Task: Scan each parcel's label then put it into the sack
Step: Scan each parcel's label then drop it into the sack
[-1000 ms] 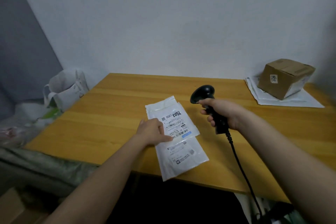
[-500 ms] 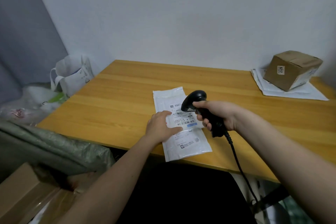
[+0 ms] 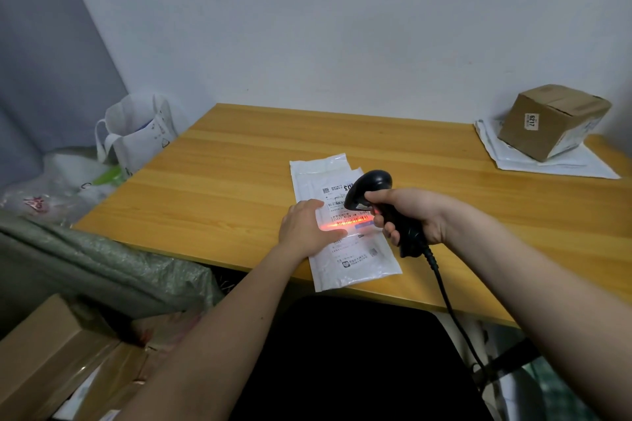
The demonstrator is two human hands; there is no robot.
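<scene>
A flat white plastic parcel [image 3: 355, 263] lies on the wooden table [image 3: 239, 181] near its front edge, label up. My left hand [image 3: 306, 224] rests flat on the parcel's left side, fingers apart, pressing it down. My right hand [image 3: 415, 212] grips a black corded barcode scanner [image 3: 372, 190] just above the label. A red scan line glows across the barcode [image 3: 352, 223]. The grey-green woven sack [image 3: 102, 267] lies open at the left, below the table edge.
A brown cardboard box [image 3: 550, 120] sits on white mailers [image 3: 561, 164] at the table's far right. A white tote bag [image 3: 136, 133] and clear plastic bags [image 3: 51, 188] stand at the left. Cardboard boxes [image 3: 51, 362] lie at bottom left. A black chair seat [image 3: 342, 352] is below.
The scanner came down over the label and its red beam now lights the barcode. My left hand stays pressed on the parcel. The view shifted slightly.
</scene>
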